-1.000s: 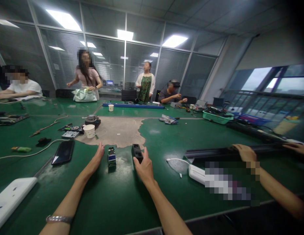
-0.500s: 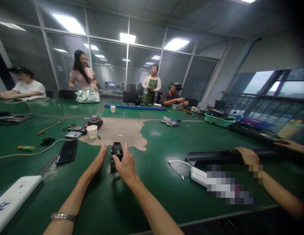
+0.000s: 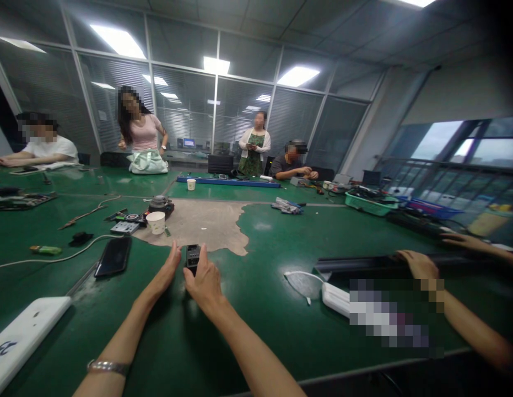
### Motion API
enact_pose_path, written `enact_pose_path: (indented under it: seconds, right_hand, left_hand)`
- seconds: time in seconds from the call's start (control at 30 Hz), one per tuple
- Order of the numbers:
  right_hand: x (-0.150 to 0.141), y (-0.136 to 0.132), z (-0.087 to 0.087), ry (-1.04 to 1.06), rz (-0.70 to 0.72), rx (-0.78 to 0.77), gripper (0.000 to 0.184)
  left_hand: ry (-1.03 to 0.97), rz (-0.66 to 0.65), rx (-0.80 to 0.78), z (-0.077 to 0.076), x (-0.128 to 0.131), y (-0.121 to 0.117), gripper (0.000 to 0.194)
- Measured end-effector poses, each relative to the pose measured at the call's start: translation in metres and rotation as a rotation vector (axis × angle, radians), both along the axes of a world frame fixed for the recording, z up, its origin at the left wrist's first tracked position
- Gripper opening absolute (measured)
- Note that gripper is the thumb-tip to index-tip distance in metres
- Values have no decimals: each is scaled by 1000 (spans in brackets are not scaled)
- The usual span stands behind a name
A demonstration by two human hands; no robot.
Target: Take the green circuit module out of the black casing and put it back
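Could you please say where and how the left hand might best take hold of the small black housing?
Probably by the left side of the black housing, coming from the left: that straight side faces the open left hand, while the right hand covers the right and near edges.

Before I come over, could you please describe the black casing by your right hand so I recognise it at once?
On the green table, find the tan patch. By its near edge, the wearer's right hand holds the black casing: blocky, unlike the flat phone on its left.
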State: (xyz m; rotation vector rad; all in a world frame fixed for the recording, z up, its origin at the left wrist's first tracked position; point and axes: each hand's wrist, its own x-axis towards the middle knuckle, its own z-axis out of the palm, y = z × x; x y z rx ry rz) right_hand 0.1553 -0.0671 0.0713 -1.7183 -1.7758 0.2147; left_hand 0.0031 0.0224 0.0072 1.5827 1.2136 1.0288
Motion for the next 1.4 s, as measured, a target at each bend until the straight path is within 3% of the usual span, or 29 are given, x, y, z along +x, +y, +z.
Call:
enact_pose_path:
  seconds: [0.23, 0.47, 0.57, 0.67, 0.8, 0.93, 1.03, 1.23, 1.4]
  right_hand:
    - [15, -11, -6, 7, 52, -45, 84]
    - [8, 4, -30, 121, 34, 23, 97]
    - [2, 10, -38, 149, 36, 39, 94]
    - [-1, 11, -36, 175, 29, 53, 89]
    - [5, 11, -16, 269, 7, 94, 87]
    - [31, 13, 7, 392, 30, 213, 87]
    - [63, 14, 12, 420, 0, 255, 85]
    - [120, 5, -15, 330, -181, 156, 84]
    - [133, -2, -39, 299, -206, 139, 83]
  left_hand:
    - [-6, -16, 3, 4, 1, -5, 92]
    - [5, -24, 13, -2, 0, 0, 96]
    - [11, -27, 24, -3, 0, 1, 96]
    - [16, -20, 21, -3, 0, 1, 95]
    - [22, -32, 25, 1, 1, -2, 95]
    - [24, -45, 9, 2, 0, -4, 93]
    - [15, -42, -2, -1, 0, 0, 97]
    - [30, -33, -11, -2, 0, 0, 94]
    - [43, -57, 0, 0, -2, -3, 92]
